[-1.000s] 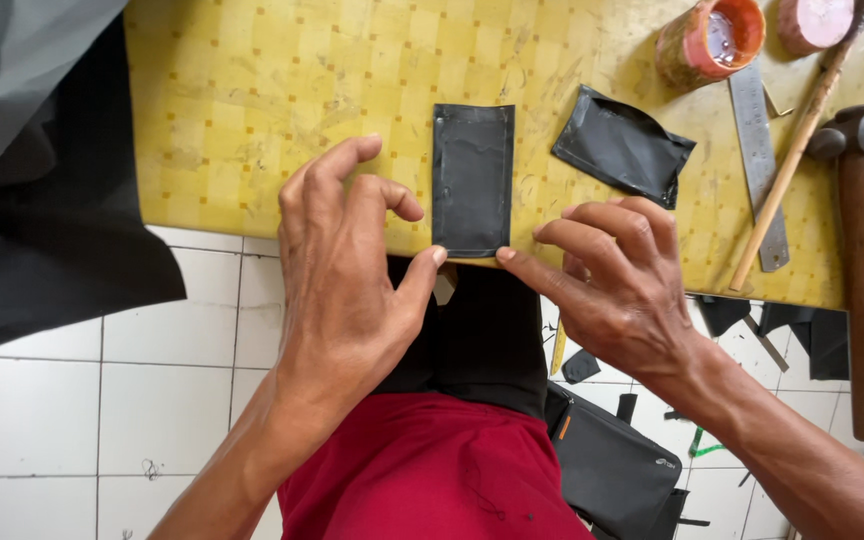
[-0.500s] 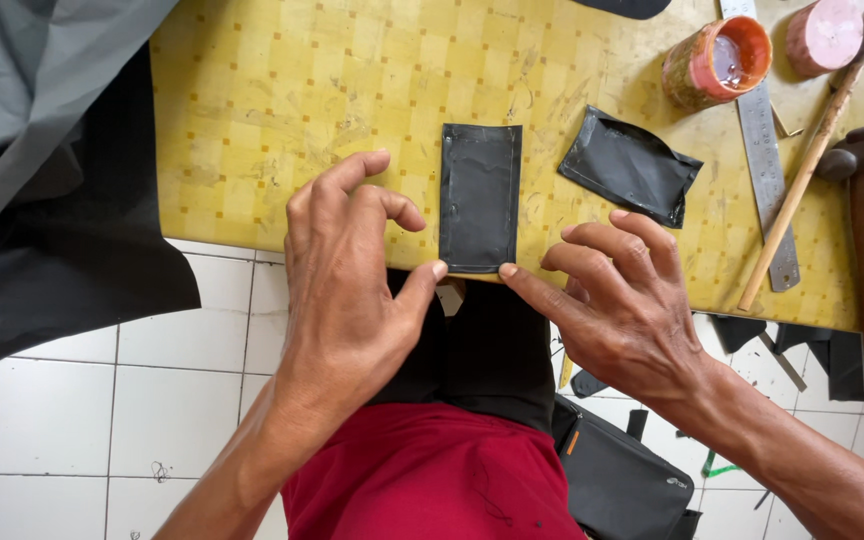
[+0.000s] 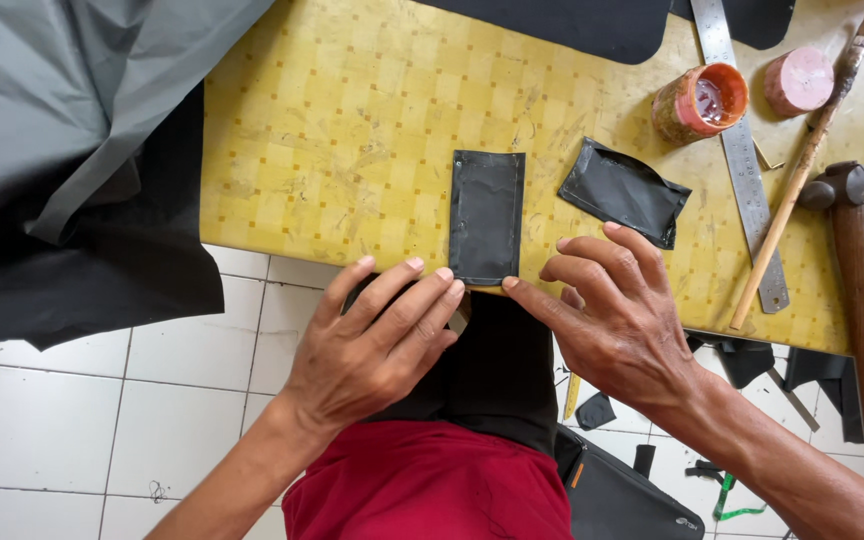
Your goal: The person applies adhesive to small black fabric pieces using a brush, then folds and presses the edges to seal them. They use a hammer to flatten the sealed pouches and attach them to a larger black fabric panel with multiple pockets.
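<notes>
Lying upright near the front edge of the yellow checked desk (image 3: 352,150), a black rectangular leather piece (image 3: 487,215) has both hands at its lower end. The left hand (image 3: 377,345) rests flat with fingers together, fingertips touching the piece's bottom left corner. The right hand (image 3: 617,320) is loosely spread, its forefinger tip at the bottom right corner. Just right of the piece lies a crumpled black pouch (image 3: 624,190); farther right are a steel ruler (image 3: 742,150), an orange pot (image 3: 700,102) and a hammer (image 3: 857,290).
</notes>
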